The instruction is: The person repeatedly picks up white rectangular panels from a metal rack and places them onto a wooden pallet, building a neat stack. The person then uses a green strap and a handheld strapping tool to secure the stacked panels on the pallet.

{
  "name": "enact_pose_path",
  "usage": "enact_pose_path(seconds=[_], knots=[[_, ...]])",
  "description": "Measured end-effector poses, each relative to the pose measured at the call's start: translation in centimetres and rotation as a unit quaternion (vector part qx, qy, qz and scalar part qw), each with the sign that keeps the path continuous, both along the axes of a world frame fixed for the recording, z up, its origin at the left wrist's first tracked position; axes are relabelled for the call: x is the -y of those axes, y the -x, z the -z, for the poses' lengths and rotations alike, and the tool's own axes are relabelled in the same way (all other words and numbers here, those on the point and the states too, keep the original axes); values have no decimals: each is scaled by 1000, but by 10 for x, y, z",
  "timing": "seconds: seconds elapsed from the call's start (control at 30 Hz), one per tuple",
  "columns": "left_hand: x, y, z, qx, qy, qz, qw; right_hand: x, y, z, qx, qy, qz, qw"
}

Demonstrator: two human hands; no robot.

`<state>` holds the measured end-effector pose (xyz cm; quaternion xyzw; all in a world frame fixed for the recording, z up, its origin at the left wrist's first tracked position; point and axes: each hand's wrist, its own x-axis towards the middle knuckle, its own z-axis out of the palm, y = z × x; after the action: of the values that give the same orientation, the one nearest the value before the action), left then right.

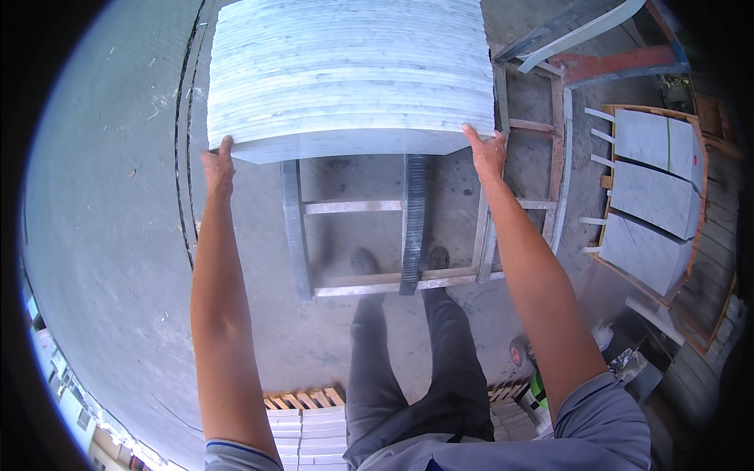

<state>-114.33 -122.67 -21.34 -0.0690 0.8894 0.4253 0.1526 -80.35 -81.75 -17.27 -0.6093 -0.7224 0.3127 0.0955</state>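
A row of many thin white-grey marble slabs (349, 74) stands on edge, packed face to face, at the top of the view. My arms reach forward to the nearest marble slab (353, 144). My left hand (220, 166) grips its left corner, thumb on the upper edge and fingers curled at the side. My right hand (488, 155) holds the right corner in the same way, with the thumb pointing along the top edge. Whether this slab is apart from those behind it, I cannot tell. Under the slabs, a metal frame (353, 207) with a ribbed dark rail reaches toward my feet.
On the right, a wooden crate (695, 263) holds blocks of grey-white stone (652, 200). Another metal rack (620, 67) stands at the upper right. Behind my legs are stacked pale slabs (302, 439) and a wooden pallet (306, 399). A long groove (184, 141) runs along the concrete floor.
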Motion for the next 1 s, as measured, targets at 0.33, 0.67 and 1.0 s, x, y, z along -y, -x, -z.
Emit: enact_pose_path(seconds=[0.33,0.67,1.0], knots=[[3,-1,3,-57,43,18,997,6,4,-12,25,-20,-2,999],[-9,-10,-23,-18,36,20,999,8,4,-11,43,-67,-7,997],[8,-57,-4,-16,30,-149,988,56,-28,15,-215,157,275,924]])
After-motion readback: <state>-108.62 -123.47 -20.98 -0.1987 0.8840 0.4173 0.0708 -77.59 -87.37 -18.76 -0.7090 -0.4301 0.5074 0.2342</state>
